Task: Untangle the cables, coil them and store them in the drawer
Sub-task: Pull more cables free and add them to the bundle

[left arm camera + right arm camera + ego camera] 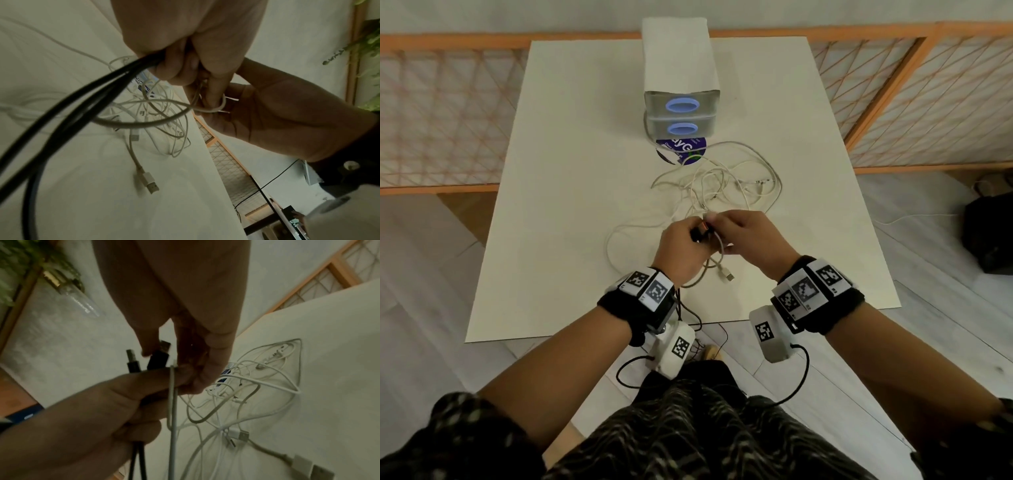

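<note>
Gripping black cable (137,457) and grey cable (172,402), both hands (717,240) face tangled white cables (722,178) before drawers (681,116).

In the head view the left hand (681,250) and right hand (748,240) cover the black cable (698,234) almost wholly, and their fingertips hide behind one another at the centre. The white cable tangle (726,181) is too fine there to tell strand from strand. The disc (681,150) is half hidden under the drawer unit (681,116), its print unreadable. In the right wrist view a white plug (314,470) is blurred at the lower right.
</note>
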`<state>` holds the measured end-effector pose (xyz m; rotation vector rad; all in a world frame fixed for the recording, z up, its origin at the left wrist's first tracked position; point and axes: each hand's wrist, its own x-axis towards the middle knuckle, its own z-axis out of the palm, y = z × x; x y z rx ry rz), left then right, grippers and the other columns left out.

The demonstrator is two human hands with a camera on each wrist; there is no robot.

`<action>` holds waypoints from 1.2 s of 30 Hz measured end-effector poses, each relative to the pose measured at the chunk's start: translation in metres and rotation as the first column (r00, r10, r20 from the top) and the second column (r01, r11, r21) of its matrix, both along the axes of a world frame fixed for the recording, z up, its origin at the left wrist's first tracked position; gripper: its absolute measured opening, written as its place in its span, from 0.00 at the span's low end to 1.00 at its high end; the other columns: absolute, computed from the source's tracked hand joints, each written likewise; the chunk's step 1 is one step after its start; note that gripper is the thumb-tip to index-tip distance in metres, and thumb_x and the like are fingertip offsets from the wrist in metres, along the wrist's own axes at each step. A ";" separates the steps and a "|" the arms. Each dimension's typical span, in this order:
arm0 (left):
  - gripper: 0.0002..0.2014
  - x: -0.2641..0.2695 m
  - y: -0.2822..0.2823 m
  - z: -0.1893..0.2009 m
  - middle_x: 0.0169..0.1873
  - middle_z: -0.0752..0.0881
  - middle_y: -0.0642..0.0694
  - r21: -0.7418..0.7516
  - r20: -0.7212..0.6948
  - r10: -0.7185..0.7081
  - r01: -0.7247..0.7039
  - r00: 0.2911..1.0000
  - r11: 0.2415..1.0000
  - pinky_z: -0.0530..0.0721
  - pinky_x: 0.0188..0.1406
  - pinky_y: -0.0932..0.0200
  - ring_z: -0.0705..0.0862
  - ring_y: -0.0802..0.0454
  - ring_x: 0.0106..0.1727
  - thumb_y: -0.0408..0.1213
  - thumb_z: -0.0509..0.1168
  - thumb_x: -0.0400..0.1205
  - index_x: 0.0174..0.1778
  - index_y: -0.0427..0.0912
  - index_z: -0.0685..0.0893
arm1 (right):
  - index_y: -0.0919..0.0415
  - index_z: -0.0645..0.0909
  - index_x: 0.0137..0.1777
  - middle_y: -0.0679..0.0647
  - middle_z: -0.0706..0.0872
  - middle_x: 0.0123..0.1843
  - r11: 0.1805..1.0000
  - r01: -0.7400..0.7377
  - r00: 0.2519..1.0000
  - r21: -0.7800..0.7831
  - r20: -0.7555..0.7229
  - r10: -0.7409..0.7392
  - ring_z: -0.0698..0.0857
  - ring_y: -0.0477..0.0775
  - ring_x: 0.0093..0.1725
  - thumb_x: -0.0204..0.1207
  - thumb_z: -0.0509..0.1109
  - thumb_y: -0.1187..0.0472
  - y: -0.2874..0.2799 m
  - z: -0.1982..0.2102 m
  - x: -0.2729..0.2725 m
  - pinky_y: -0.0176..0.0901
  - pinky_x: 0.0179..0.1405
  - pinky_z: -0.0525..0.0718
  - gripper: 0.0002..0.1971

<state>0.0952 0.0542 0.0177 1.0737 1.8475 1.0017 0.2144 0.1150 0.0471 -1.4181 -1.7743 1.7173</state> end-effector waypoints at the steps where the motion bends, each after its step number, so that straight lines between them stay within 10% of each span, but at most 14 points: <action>1: 0.09 -0.001 0.000 -0.002 0.33 0.87 0.42 -0.009 -0.010 -0.021 0.021 1.000 1.000 0.80 0.38 0.53 0.84 0.46 0.36 0.38 0.74 0.73 0.42 0.35 0.87 | 0.61 0.87 0.50 0.63 0.90 0.47 1.000 -0.006 1.000 -0.010 -0.013 0.006 0.88 0.55 0.44 0.77 0.70 0.52 0.000 0.000 0.001 0.54 0.54 0.88 0.12; 8: 0.08 -0.007 -0.007 -0.010 0.37 0.90 0.39 -0.048 0.123 -0.083 0.089 0.989 0.995 0.85 0.45 0.52 0.88 0.46 0.39 0.36 0.74 0.74 0.45 0.36 0.87 | 0.65 0.81 0.60 0.56 0.85 0.45 0.940 -0.058 0.985 -0.337 -0.172 -0.001 0.83 0.53 0.46 0.73 0.73 0.59 0.003 0.011 0.007 0.48 0.59 0.80 0.17; 14: 0.07 -0.023 -0.013 -0.005 0.23 0.85 0.51 -0.064 0.480 0.128 -0.111 0.868 0.992 0.66 0.18 0.70 0.67 0.64 0.16 0.36 0.68 0.80 0.40 0.34 0.81 | 0.63 0.79 0.62 0.54 0.82 0.35 0.900 0.161 0.893 -0.405 -0.329 -0.308 0.79 0.49 0.34 0.77 0.66 0.71 0.021 0.011 0.022 0.41 0.42 0.83 0.13; 18: 0.08 -0.030 -0.013 0.000 0.25 0.83 0.51 -0.081 0.602 0.088 -0.049 0.793 0.996 0.60 0.14 0.71 0.64 0.62 0.17 0.39 0.65 0.82 0.38 0.42 0.79 | 0.67 0.78 0.57 0.60 0.87 0.48 0.882 0.144 0.833 -0.449 -0.427 -0.353 0.88 0.58 0.49 0.77 0.62 0.75 0.025 0.011 0.026 0.45 0.50 0.88 0.11; 22: 0.10 -0.023 -0.005 0.004 0.23 0.78 0.52 -0.089 0.685 0.144 -0.114 0.714 0.989 0.60 0.13 0.72 0.64 0.63 0.17 0.40 0.62 0.84 0.36 0.45 0.77 | 0.63 0.71 0.60 0.57 0.84 0.49 0.964 0.005 0.997 -0.266 -0.071 -0.025 0.86 0.56 0.47 0.76 0.72 0.60 0.009 0.013 0.010 0.52 0.53 0.85 0.18; 24: 0.11 -0.021 0.000 0.006 0.24 0.79 0.52 -0.097 0.717 0.191 -0.176 0.670 0.980 0.61 0.13 0.72 0.65 0.63 0.18 0.41 0.61 0.85 0.36 0.44 0.77 | 0.61 0.73 0.56 0.54 0.82 0.49 0.990 0.135 0.985 -0.041 0.118 -0.129 0.84 0.52 0.46 0.75 0.71 0.51 0.000 0.007 0.002 0.50 0.50 0.84 0.18; 27: 0.11 -0.025 0.005 0.008 0.26 0.80 0.50 -0.148 0.779 0.288 -0.283 0.557 0.948 0.61 0.12 0.72 0.69 0.62 0.19 0.39 0.59 0.86 0.37 0.43 0.76 | 0.56 0.72 0.48 0.51 0.77 0.47 0.841 0.367 0.920 0.396 -0.025 -0.390 0.76 0.49 0.43 0.74 0.65 0.60 -0.010 0.004 0.003 0.42 0.44 0.77 0.05; 29: 0.11 -0.028 0.007 0.009 0.30 0.79 0.47 -0.162 0.799 0.318 -0.327 0.510 0.931 0.60 0.10 0.72 0.70 0.62 0.19 0.38 0.58 0.86 0.37 0.43 0.75 | 0.57 0.78 0.44 0.50 0.80 0.39 0.924 0.120 0.984 0.363 0.082 -0.160 0.77 0.48 0.37 0.74 0.64 0.61 -0.014 0.005 0.006 0.38 0.36 0.75 0.02; 32: 0.12 -0.024 0.007 0.009 0.33 0.80 0.46 -0.129 0.736 0.284 -0.284 0.614 0.950 0.62 0.11 0.72 0.73 0.61 0.22 0.39 0.58 0.87 0.37 0.43 0.75 | 0.60 0.84 0.46 0.54 0.85 0.39 0.925 -0.352 0.917 0.144 0.251 0.310 0.81 0.50 0.37 0.78 0.67 0.56 -0.018 0.000 0.005 0.39 0.38 0.77 0.09; 36: 0.11 -0.019 0.005 0.006 0.40 0.88 0.44 -0.031 0.545 0.159 -0.170 0.823 0.985 0.66 0.16 0.71 0.81 0.54 0.34 0.40 0.62 0.84 0.36 0.45 0.83 | 0.68 0.85 0.46 0.49 0.84 0.32 0.957 -0.278 0.956 0.086 0.120 0.267 0.80 0.42 0.31 0.79 0.66 0.62 -0.009 -0.002 0.005 0.33 0.37 0.77 0.10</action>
